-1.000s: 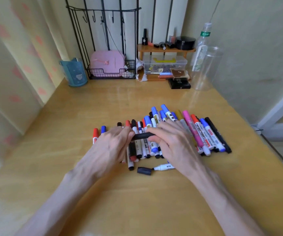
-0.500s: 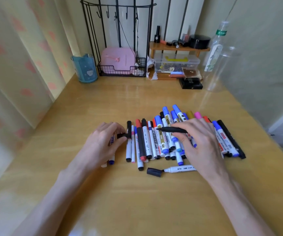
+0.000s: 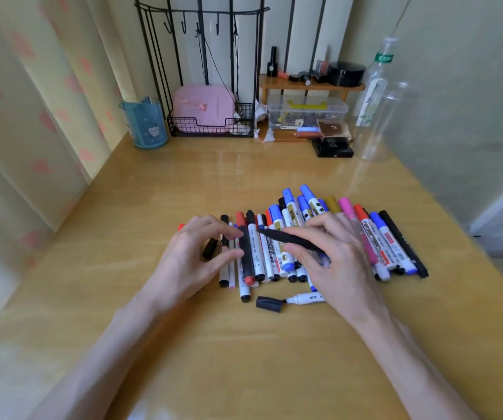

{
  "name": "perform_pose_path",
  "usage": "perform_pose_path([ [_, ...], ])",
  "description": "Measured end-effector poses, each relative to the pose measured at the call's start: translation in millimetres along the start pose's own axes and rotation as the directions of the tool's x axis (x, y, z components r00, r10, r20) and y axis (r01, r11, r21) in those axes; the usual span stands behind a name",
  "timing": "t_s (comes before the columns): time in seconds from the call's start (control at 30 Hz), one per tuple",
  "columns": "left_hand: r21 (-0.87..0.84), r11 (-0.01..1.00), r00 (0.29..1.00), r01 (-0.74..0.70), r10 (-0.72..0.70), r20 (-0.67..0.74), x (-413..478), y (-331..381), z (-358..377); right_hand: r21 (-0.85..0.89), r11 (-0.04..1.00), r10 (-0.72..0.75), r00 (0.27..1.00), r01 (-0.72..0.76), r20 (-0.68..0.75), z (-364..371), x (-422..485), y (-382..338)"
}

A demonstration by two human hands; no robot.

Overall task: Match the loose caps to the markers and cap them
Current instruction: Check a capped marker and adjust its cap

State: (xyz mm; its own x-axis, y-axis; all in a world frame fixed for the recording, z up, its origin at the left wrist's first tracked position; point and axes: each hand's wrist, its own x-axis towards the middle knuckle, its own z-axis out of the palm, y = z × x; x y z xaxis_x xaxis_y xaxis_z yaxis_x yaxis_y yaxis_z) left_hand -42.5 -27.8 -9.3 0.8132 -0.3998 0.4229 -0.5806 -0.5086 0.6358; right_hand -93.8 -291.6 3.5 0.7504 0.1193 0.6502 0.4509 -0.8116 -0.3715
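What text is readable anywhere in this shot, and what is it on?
"M750": on the uncapped white marker lying in front of the row.
Green label on the clear bottle: some characters, too blurred to read.
Printed labels on the markers in the row: too small and blurred to read.
No other text shows.

Blue cup point(image 3: 145, 124), pink case point(image 3: 203, 108), clear bottle point(image 3: 376, 86)

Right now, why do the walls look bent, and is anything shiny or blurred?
Head view: the wide-angle lens bows the curtain and edges; pale glare streaks the table by the clear cup; corners look soft, markers sharp.
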Motion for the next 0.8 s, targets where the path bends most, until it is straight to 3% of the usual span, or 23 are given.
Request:
perform_pose_path([
  [0.13, 0.004, 1.0, 0.999, -0.024, 0.024, 0.03, -1, 12, 12, 0.032, 0.998, 0.062, 0.998, -0.061, -0.028, -6, -1, 13],
  [0.33, 0.122, 0.947, 0.918, -0.297, 0.248, 0.311, -4, 37, 31, 0.083, 0.986, 0.147, 0.988, -0.143, -0.039, -12, -9, 31],
  [0.5, 0.14, 0.96, 0.937, -0.242, 0.194, 0.29, -11, 18, -2, 0.09, 0.987, 0.135, 0.99, -0.132, -0.037, -11, -13, 31],
  [0.67, 0.186, 0.935, 0.912, -0.303, 0.228, 0.341, -20, 24, 15, 0.085, 0.992, 0.093, 0.994, -0.089, -0.049, -10, -9, 25],
  [0.8, 0.145, 0.94, 0.93, -0.309, 0.266, 0.254, -20, 26, 20, 0.083, 0.995, 0.067, 0.996, -0.062, -0.053, -10, -9, 23],
])
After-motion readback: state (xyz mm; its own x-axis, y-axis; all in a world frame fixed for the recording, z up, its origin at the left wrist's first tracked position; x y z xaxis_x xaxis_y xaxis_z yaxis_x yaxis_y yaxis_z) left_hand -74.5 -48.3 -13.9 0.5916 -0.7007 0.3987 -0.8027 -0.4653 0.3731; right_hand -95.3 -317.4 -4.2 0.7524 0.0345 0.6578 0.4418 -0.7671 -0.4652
